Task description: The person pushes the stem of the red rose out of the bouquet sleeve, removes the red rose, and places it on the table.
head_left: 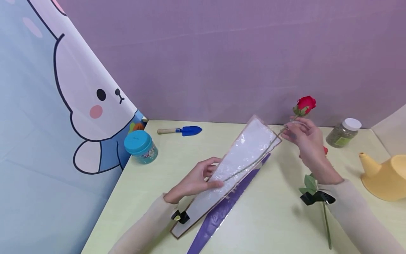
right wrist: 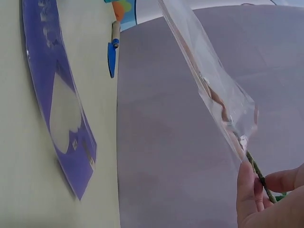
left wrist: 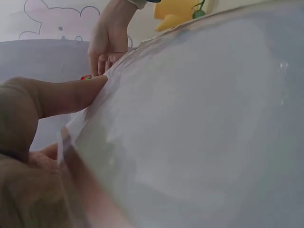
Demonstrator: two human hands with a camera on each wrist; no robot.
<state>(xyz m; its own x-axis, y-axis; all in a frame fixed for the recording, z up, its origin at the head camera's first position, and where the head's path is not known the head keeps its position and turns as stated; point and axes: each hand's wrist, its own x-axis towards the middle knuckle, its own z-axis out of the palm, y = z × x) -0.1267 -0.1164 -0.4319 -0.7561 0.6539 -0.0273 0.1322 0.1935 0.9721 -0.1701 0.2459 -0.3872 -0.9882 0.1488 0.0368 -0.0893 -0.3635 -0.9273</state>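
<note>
A long clear flower sleeve with a white panel and brown edging point(head_left: 244, 148) slants up to the right, held along its lower left side by my left hand point(head_left: 200, 178). In the left wrist view its thumb point(left wrist: 71, 96) presses on the film. My right hand point(head_left: 304, 135) pinches the green stem point(right wrist: 256, 168) of a red rose point(head_left: 306, 103) just under the bloom. The rest of that stem runs down along the sleeve, its lower part overlapping the white panel. Below lies a purple flower sleeve point(right wrist: 38, 90) on the table.
A second rose's stem point(head_left: 327, 225) and leaves lie under my right forearm. A yellow watering can point(head_left: 385, 176) and a white-lidded jar point(head_left: 344, 132) stand at the right. Toward the back left are a blue trowel point(head_left: 190, 131) and a teal-lidded jar point(head_left: 141, 146).
</note>
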